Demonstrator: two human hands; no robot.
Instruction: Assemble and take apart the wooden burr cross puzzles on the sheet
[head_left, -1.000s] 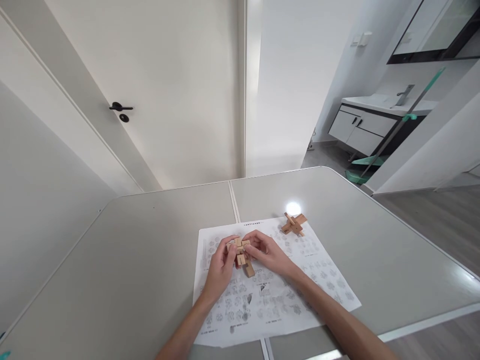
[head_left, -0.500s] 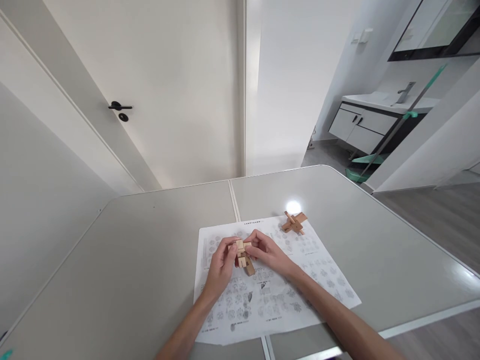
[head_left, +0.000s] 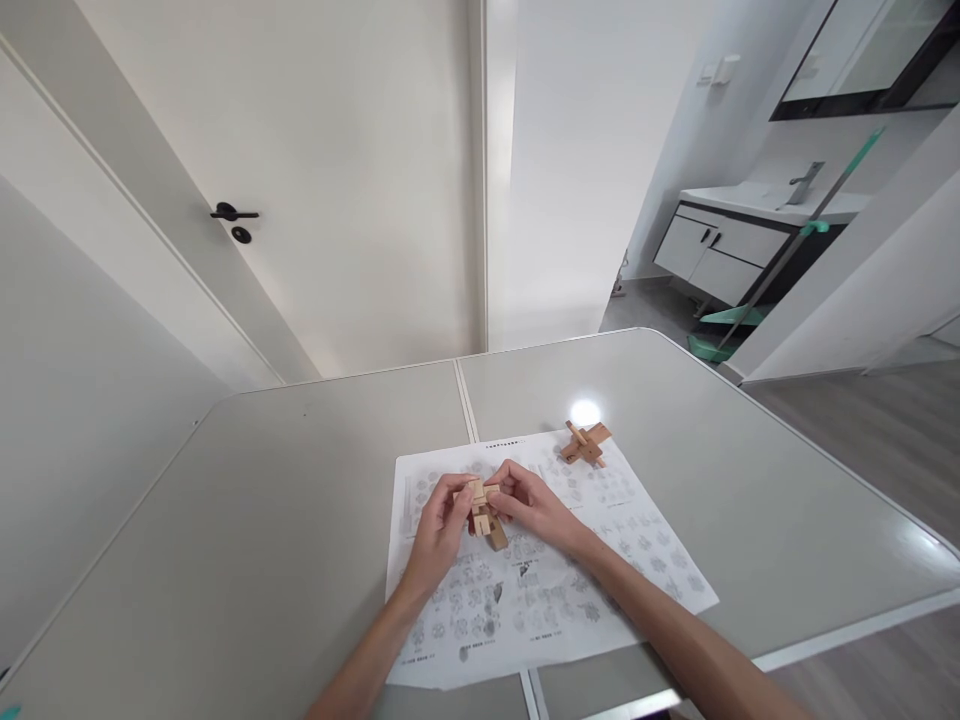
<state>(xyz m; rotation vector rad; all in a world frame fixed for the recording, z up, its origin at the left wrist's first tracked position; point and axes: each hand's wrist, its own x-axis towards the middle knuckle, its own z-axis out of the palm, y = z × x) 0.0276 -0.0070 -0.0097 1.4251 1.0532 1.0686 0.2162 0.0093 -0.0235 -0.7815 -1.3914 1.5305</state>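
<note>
Between my two hands is a wooden interlocking puzzle (head_left: 481, 523), made of several pale notched blocks crossing one another. My left hand (head_left: 441, 520) grips its left side, thumb on top. From the right, my right hand (head_left: 529, 500) pinches the upper right block between thumb and fingers. A darker wooden piece (head_left: 497, 535) slants down below the puzzle; whether it is joined to it or lies on the paper I cannot tell. Under both hands spreads a white printed sheet (head_left: 600, 620) with rows of small grey diagrams.
Another crossed wooden puzzle (head_left: 586, 445), browner, rests at the sheet's upper right corner. The grey table (head_left: 315, 540) has a seam down its middle. Beyond it stand a door with a black handle (head_left: 234, 213) and, at right, a washbasin cabinet (head_left: 720, 250) with a green-handled dustpan (head_left: 712, 348).
The whole view has shifted very slightly. Both hands keep the same grip on the puzzle, and nothing else has visibly moved.
</note>
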